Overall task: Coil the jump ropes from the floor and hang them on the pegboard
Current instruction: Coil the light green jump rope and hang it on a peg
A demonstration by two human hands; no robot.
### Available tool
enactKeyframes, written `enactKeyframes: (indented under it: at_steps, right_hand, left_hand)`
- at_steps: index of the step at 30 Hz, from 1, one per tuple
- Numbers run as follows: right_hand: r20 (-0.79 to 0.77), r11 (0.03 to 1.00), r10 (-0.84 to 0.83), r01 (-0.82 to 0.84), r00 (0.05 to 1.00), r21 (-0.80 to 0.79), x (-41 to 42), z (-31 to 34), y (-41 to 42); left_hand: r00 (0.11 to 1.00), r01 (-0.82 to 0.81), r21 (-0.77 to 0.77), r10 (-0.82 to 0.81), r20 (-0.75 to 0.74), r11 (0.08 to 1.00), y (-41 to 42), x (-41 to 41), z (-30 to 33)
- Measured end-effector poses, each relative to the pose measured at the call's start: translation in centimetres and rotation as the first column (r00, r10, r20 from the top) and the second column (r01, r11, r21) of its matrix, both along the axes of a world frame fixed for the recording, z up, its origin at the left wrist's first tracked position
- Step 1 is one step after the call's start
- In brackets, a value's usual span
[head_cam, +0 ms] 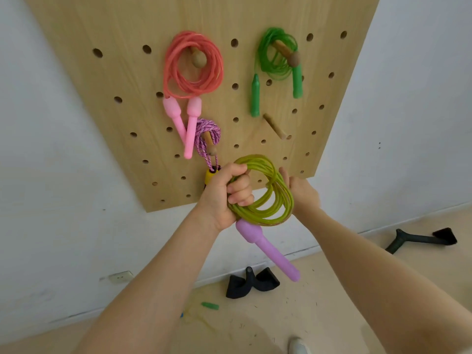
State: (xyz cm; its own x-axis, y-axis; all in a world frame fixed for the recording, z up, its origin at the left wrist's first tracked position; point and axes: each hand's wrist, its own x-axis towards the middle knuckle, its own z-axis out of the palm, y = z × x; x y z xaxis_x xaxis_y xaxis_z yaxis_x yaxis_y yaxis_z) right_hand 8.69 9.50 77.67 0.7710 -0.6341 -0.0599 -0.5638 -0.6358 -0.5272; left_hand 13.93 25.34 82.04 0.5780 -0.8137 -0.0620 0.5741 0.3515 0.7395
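Note:
My left hand [224,198] grips a coiled olive-green jump rope [268,198] in front of the lower part of the wooden pegboard [122,72]. One purple handle [268,249] of this rope hangs down below the coil. My right hand [301,192] holds the coil's right side from behind, fingers partly hidden. On the pegboard hang a coiled red rope with pink handles [191,65], a green rope with green handles [275,57] and a purple braided rope [207,134]. A bare wooden peg [275,126] sticks out at centre right.
On the floor by the wall lie a faint yellow rope with a green handle [210,306], a black strap handle [251,282] and a dark bar attachment [421,240]. A wall socket [121,276] sits low on the white wall. A shoe tip [298,346] shows at the bottom.

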Motion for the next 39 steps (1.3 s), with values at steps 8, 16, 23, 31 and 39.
enactKeyframes:
  at_steps: [8, 16, 23, 31, 39]
  right_hand:
    - [0.359, 0.359, 0.147, -0.388, 0.922, 0.849, 1.5, 4.1, -6.0]
    - [0.492, 0.583, 0.514, -0.707, 0.703, 0.402, 3.2, 7.0, -9.8]
    - [0.488, 0.761, 0.469, -0.617, 0.736, 0.201, 5.4, 6.1, -13.5]
    - [0.396, 0.877, 0.465, -0.473, 0.792, -0.083, 10.5, 6.8, -14.6]
    - [0.073, 0.866, 0.381, -0.328, 0.922, -0.378, 12.6, 6.3, -15.4]
  left_hand:
    - [0.971, -0.098, 0.187, 0.053, 0.232, 0.977, -6.1, 0.6, 0.4]
    - [0.905, -0.295, 0.241, 0.189, 0.380, 0.925, -10.2, 3.3, 1.7]
    - [0.553, -0.580, 0.322, 0.071, 0.830, 0.748, -11.7, 5.7, 1.5]
    - [0.411, -0.792, 0.317, 0.071, 0.909, 0.522, -15.0, 9.4, 0.8]
    - [0.415, -0.888, 0.445, -0.211, 0.885, 0.116, -15.2, 11.0, -0.5]
